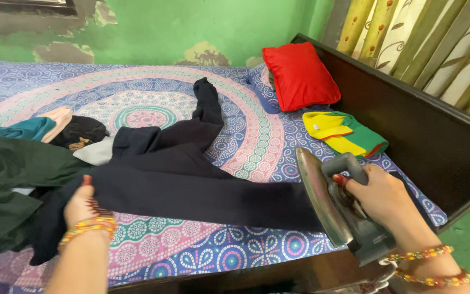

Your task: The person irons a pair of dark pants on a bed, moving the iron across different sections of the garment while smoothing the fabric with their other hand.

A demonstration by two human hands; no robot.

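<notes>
Navy garment [191, 185] spread flat under left hand [82, 204], fingers together; right hand [382, 196] clamped around tilted grey iron [335, 204].

free: we see open bedsheet [159, 111] beyond the dark garment [191, 185] | left: blocked by clothes pile [12, 179] | right: folded yellow-green cloth [344, 133], red pillow [299, 76], dark bed frame [420, 125] wall us in | near edge: bare sheet between our hands

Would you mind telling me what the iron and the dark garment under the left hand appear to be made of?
Iron: looks metal, its soleplate smooth and dully reflective, with a grey, matte handle, possibly plastic. Dark garment: soft navy fabric, probably knit or fleece, matte and limp, draping in folds.
</notes>
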